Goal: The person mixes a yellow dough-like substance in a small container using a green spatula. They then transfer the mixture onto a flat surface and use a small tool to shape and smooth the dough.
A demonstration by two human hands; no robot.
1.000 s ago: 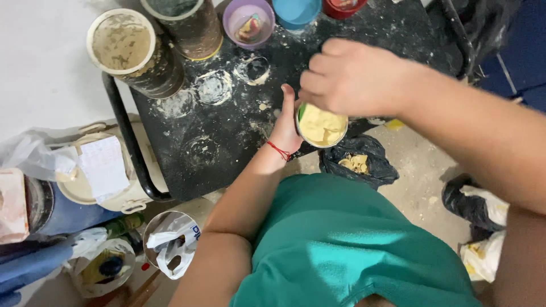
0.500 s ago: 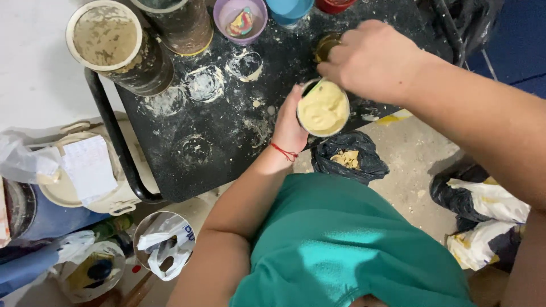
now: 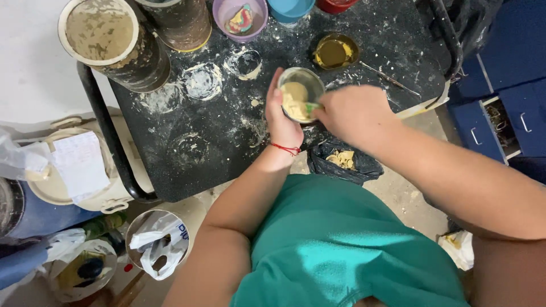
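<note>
Since a moment ago the right hand [image 3: 352,113] has dropped from above the cup [image 3: 301,94] to its rim, fingers pinching a small green tool [image 3: 314,106], its tip hidden in pale paste. Left hand [image 3: 282,122] fingers wrap the cup over the black table [image 3: 227,142]; a white paper label [image 3: 79,165] lies on a bucket lid at left.

We see a small round cup [image 3: 301,94], tilted over the black table, holding pale yellowish paste, perhaps putty.
</note>
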